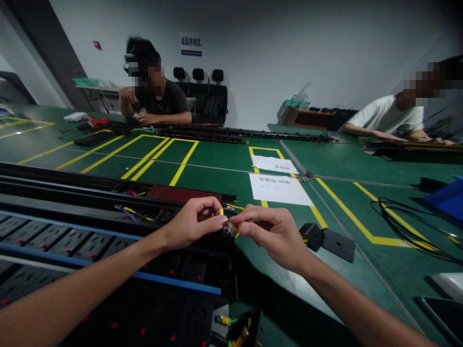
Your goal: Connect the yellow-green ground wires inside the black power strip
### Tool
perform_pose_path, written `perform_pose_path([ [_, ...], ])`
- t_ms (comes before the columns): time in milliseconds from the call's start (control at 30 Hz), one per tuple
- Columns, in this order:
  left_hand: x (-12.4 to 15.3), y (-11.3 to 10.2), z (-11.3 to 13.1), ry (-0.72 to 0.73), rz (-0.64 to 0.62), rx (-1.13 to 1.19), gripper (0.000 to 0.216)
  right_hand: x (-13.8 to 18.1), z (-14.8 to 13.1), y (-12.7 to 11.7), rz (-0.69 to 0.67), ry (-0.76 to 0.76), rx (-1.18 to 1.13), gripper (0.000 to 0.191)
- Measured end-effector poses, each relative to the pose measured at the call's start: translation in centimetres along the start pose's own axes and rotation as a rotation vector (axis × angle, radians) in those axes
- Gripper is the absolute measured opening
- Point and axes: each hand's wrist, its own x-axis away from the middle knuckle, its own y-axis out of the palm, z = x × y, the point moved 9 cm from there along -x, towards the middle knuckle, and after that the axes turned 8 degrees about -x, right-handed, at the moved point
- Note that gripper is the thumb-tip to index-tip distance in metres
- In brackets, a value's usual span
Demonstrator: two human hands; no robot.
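My left hand is closed in a pinch around a small piece with a yellow sleeve, which looks like a wire end. Fingertip to fingertip with it, my right hand pinches too; what it grips is too small to make out. A thin yellow wire shows just behind the fingers. Both hands are over the end of a long black socket strip with a dark red panel and loose coloured wires.
Several black socket strips with red dots lie below my left forearm. On the green table are paper sheets, a black box with a flat plate, cables and a blue bin. Two people sit across.
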Motion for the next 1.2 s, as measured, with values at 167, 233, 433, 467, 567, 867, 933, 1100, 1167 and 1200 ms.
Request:
perform_pose_path([
  [167, 0.1, 0.7, 0.2, -0.015, -0.091, 0.109, 0.039, 0.0, 0.3, -0.3, 0.013, 0.050, -0.014, 0.011],
  [233, 0.2, 0.6, 0.0, -0.023, -0.083, 0.110, 0.041, 0.0, 0.4, -0.4, 0.015, 0.058, 0.004, 0.012],
  [433, 0.4, 1.0, 0.2, 0.015, -0.141, 0.077, 0.053, 0.0, 0.8, -0.6, 0.054, 0.065, 0.004, 0.020],
  [467, 0.4, 1.2, 0.3, 0.022, -0.162, 0.060, 0.054, 0.0, 0.9, -0.5, 0.052, 0.071, 0.004, 0.023],
  [567, 0.6, 1.5, 0.6, 0.028, -0.195, 0.016, 0.057, 0.1, 1.0, -0.3, 0.040, 0.102, 0.004, 0.028],
  [867, 0.7, 2.4, 0.5, -0.018, -0.311, 0.132, 0.061, 1.1, -2.8, 0.2, 0.026, -0.435, 0.564, 0.014],
  [933, 0.8, 2.7, 0.5, -0.020, -0.345, 0.159, 0.061, 1.8, -3.4, 0.8, -0.026, -0.566, 0.713, 0.013],
  [1100, 0.3, 0.6, 0.8, 0.065, -0.108, -0.163, 0.050, 0.3, -1.7, -0.9, 0.036, -0.269, 0.515, 0.024],
  [1167, 0.5, -0.2, 1.8, 0.162, -0.013, -0.363, 0.040, -0.2, 0.3, -1.5, 0.049, -0.041, 0.306, 0.033],
  [1200, 0.7, -0.3, 2.4, 0.222, 0.015, -0.472, 0.035, -0.3, 1.2, -1.7, 0.065, 0.048, 0.221, 0.036],
])
